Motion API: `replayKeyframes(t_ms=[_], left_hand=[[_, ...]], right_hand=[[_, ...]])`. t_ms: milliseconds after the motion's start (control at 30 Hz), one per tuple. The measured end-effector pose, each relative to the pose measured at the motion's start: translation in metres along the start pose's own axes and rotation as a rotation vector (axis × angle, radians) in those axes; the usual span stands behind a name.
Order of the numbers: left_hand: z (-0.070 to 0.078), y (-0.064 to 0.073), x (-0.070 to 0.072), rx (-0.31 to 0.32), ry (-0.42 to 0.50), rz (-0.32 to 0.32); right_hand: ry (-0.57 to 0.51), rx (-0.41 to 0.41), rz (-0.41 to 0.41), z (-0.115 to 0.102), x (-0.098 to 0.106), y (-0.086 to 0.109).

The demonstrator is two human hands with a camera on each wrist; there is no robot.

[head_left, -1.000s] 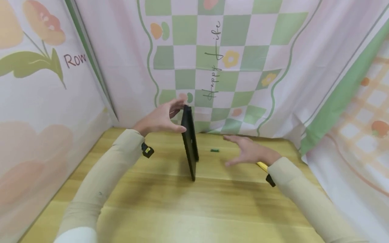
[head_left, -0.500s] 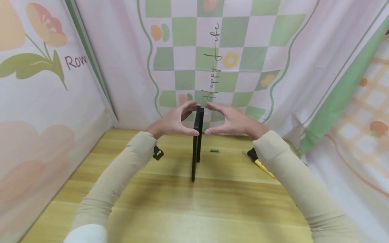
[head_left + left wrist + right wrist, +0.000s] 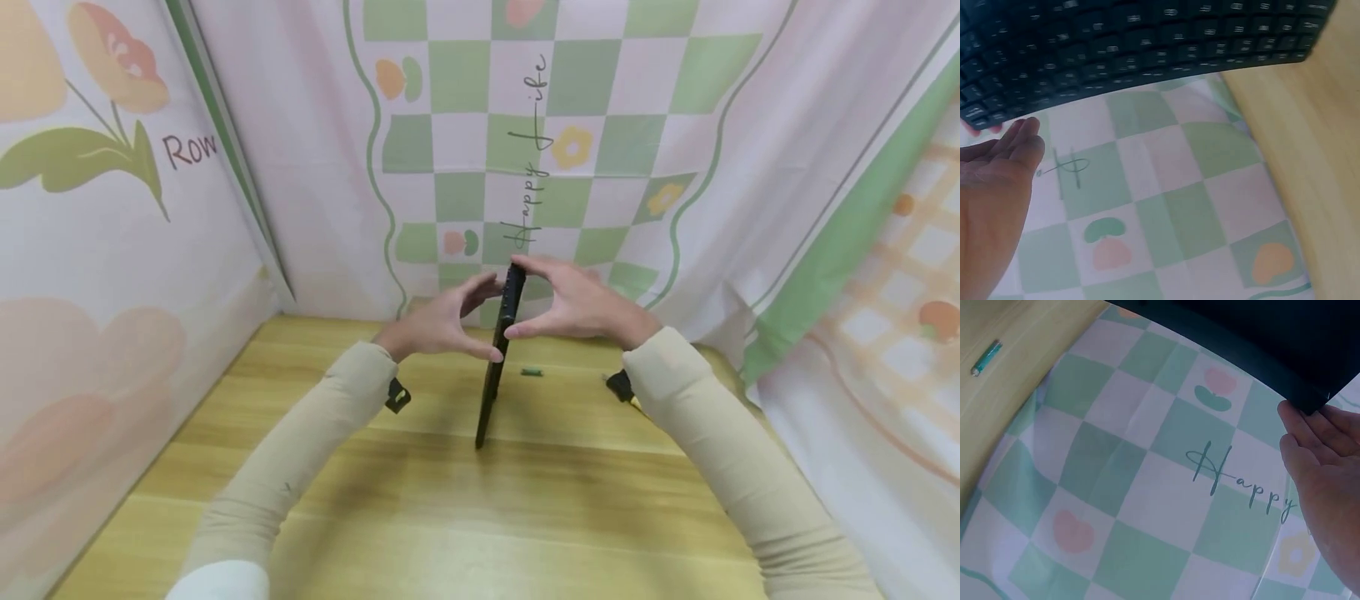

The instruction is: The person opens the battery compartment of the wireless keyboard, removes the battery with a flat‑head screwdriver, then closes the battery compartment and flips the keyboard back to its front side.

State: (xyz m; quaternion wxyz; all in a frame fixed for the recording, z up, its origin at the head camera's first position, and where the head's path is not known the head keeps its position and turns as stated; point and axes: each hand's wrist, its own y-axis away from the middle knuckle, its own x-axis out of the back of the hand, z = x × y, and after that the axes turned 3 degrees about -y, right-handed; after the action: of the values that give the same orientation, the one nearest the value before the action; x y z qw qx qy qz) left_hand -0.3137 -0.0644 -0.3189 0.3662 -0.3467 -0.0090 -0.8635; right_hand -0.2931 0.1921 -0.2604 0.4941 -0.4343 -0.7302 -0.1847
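A black keyboard point(image 3: 495, 375) stands on one end on the wooden table, tilted a little to the right. Its keys point(image 3: 1147, 37) face my left hand point(image 3: 438, 323); its smooth back point(image 3: 1285, 344) faces my right hand point(image 3: 581, 304). At the upper end, my right hand holds the keyboard across its width, thumb at the near corner and fingers at the far one. My left hand is beside the key side, thumb at the near edge. In the left wrist view its extended fingers point(image 3: 1025, 140) lie just off the keyboard's edge.
A small green battery point(image 3: 532, 372) lies on the table point(image 3: 465, 533) right of the keyboard. A slim yellow object point(image 3: 637, 403) lies partly hidden by the right wrist. Patterned cloth point(image 3: 562, 125) hangs behind the table and along both sides.
My right hand has come in from the right and taken the keyboard's upper end. The keyboard's top has swung right. My left hand followed it, then dropped slightly lower.
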Motion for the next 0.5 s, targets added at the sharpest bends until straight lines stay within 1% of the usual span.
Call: replayKeyframes(t_ms=[33, 167, 267, 367, 500], left_hand=[[-0.002, 0.001, -0.003, 0.006, -0.013, -0.009], [-0.016, 0.007, -0.014, 0.064, -0.076, -0.047], [-0.031, 0.013, -0.024, 0.116, -0.092, -0.071], [-0.049, 0.02, -0.036, 0.169, -0.112, -0.1], [-0.071, 0.029, -0.053, 0.244, -0.153, -0.163]], right_hand=[[-0.007, 0.006, 0.01, 0.003, 0.001, 0.002], [-0.066, 0.02, 0.026, 0.018, 0.003, 0.015], [-0.088, 0.032, 0.037, 0.029, 0.006, 0.03], [-0.088, 0.04, 0.041, 0.04, 0.008, 0.046], [-0.094, 0.04, 0.042, 0.057, 0.008, 0.065]])
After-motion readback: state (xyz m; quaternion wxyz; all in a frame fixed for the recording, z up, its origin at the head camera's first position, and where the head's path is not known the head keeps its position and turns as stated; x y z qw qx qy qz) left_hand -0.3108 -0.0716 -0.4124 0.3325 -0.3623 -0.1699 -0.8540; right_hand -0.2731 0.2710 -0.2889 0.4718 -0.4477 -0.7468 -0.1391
